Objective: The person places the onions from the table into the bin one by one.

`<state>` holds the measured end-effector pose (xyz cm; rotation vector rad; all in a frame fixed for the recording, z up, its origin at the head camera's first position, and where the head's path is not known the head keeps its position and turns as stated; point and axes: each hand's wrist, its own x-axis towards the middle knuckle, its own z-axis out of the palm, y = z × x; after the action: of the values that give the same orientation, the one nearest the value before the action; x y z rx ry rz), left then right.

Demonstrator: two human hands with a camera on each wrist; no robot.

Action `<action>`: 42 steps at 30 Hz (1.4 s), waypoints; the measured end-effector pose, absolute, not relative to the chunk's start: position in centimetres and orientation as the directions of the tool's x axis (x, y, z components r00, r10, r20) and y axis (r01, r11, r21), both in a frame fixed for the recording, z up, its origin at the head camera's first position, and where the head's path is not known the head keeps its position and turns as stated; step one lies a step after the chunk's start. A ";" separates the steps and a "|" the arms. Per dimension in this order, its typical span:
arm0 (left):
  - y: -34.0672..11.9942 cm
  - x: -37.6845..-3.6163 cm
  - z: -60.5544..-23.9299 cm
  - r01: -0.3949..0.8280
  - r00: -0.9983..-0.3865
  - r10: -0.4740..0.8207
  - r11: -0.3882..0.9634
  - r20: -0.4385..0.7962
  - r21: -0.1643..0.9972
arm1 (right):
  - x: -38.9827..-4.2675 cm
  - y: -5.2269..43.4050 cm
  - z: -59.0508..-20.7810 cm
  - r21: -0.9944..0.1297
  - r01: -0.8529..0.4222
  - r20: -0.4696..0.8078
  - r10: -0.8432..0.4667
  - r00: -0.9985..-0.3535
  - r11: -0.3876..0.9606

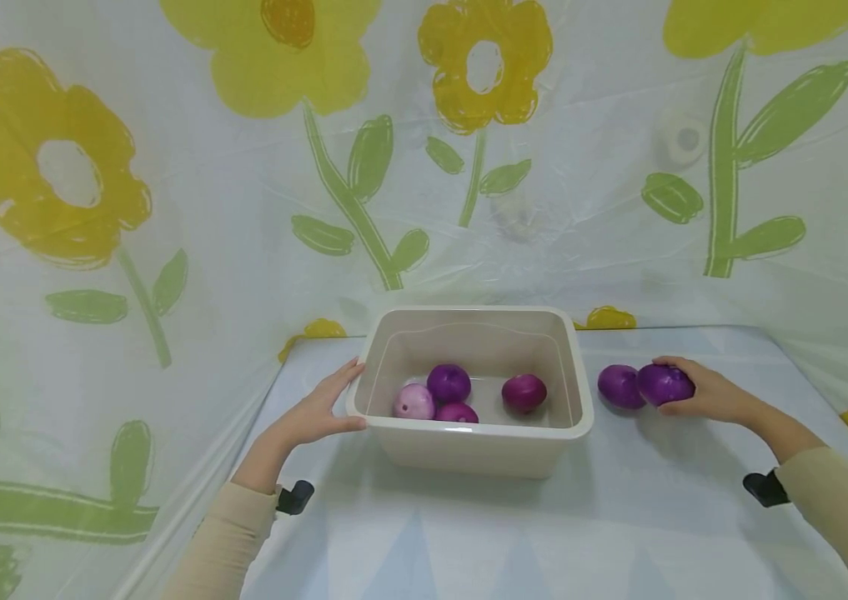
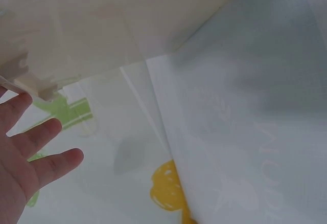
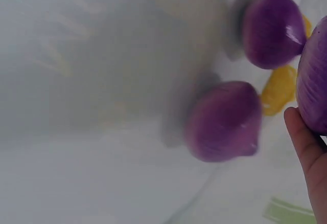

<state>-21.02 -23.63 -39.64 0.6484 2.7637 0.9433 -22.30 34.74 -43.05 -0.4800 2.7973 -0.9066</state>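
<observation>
A purple onion (image 1: 665, 385) is in my right hand (image 1: 709, 392), its fingers and thumb around the sides, above the table right of a beige plastic bin (image 1: 469, 457). Another purple onion (image 1: 621, 387) lies on the table just left of it. In the right wrist view, two onions lie on the table, one higher (image 3: 273, 29) and one lower (image 3: 225, 121), beside the held one (image 3: 314, 78). At the bin's left rim, my left hand (image 1: 318, 412) spreads straight fingers (image 2: 56, 166), touching or nearly touching it. Inside the bin sit a pale pinkish onion (image 1: 414, 402) and several purple ones (image 1: 449, 383).
A pale blue and white cloth covers the table (image 1: 408, 542). Behind it hangs a translucent curtain (image 1: 243, 208) printed with yellow flowers and green stems. Black straps (image 1: 296, 497) sit at both wrists.
</observation>
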 end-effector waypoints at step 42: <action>-23.8 -21.2 -39.9 0.401 -0.875 0.482 0.672 0.044 0.622 | -28.7 19.0 -29.0 -0.518 -0.487 0.010 -0.565 -0.825 0.703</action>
<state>-21.23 -23.77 -39.93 0.7317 2.7578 0.9817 -28.71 19.01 -28.95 -0.8580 2.7588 -0.7750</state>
